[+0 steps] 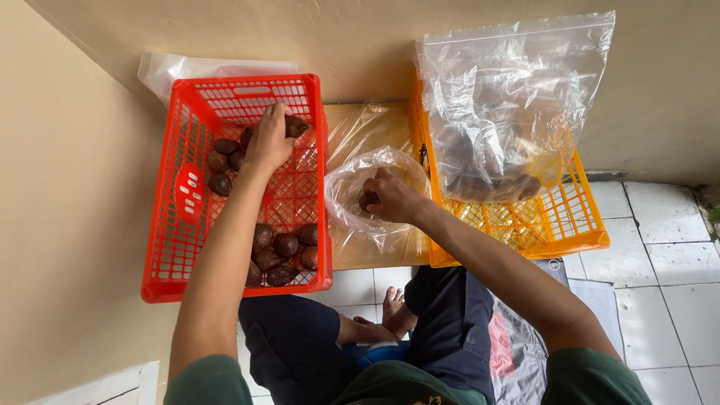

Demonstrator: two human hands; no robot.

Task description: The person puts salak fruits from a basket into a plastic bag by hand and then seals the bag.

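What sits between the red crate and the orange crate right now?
In the head view, a small clear plastic bag lies between the red crate and the orange crate, with the right hand at its opening, over a sheet of yellowish plastic.

floor (675,262): white tiles, carrying everything
red crate (169,247): sitting on floor at left
orange crate (570,225): sitting on floor at right, against wall
clear bag (367,127): lying flat between the crates
plastic sheet (517,352): lying on tiles by the person's leg
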